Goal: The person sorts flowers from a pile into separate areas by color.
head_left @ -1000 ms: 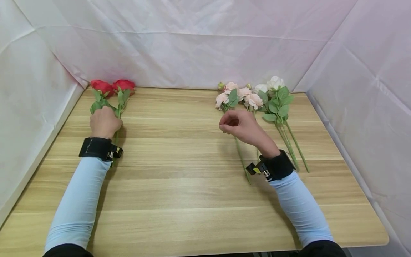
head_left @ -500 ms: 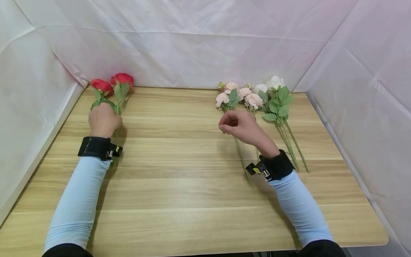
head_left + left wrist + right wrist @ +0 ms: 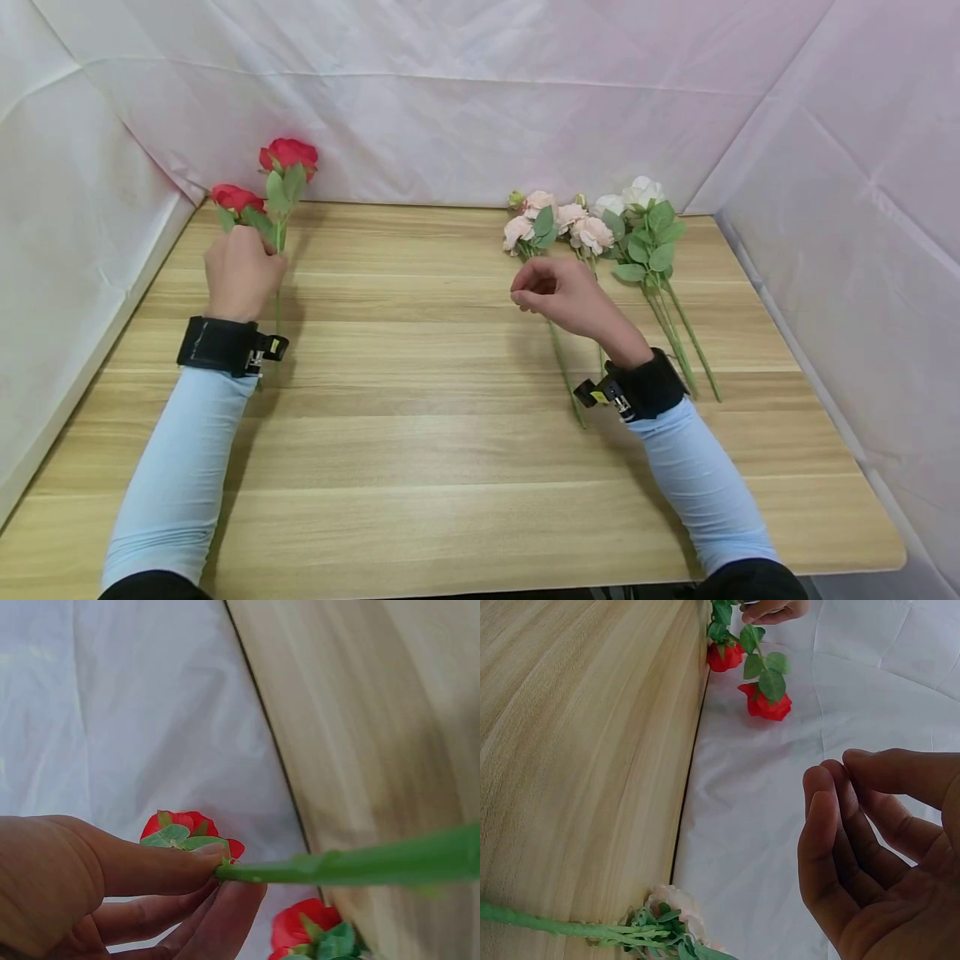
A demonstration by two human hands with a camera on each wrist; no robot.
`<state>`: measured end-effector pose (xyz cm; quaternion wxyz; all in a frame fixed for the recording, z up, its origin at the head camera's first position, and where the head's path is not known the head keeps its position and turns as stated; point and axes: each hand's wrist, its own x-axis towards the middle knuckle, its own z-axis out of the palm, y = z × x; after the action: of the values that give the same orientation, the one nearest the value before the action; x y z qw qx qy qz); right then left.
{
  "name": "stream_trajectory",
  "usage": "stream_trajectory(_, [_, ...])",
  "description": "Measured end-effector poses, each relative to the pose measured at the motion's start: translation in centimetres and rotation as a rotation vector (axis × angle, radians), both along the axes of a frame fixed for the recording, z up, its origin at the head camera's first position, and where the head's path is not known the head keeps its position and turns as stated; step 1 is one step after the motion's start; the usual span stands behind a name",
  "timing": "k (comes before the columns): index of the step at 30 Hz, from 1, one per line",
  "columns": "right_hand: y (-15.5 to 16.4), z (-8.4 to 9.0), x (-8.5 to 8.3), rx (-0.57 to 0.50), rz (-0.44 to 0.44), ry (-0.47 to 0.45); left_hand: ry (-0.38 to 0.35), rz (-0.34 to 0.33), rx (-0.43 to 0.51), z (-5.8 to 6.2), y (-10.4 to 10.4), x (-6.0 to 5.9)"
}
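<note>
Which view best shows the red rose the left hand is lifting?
The head view: the raised red rose shows whole, its stem pinched by the left hand. The left wrist view shows only the stem between the fingertips. The right wrist view shows the bloom, small and far off.

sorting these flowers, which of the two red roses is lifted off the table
The red rose nearer the table's middle: the left hand pinches its green stem and holds it raised. The other red rose lies by the wall.
</note>
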<state>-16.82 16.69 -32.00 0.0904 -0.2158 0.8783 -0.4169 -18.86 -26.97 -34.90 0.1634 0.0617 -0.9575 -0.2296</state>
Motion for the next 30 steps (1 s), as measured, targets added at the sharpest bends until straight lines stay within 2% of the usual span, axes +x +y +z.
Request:
stream_trajectory(5, [0.1,-0.1,0.0,0.003,0.004,0.000,0.041,-0.001,0.002,1.1,0.7,0.5])
stream_trajectory(15, [0.0,-0.1,-0.1,-0.004,0.004,-0.005,0.063,-0.010,0.019,3.7,2.3,2.0])
stream_trajectory(23, [0.1,-0.2,-0.1,-0.008,0.004,-0.008,0.105,-0.045,-0.001,4.5,3.7,2.8])
stream_trajectory(30, [0.0,-0.3,-0.1,-0.019,0.020,-0.004,0.074,-0.085,0.013,4.5,5.2,3.0])
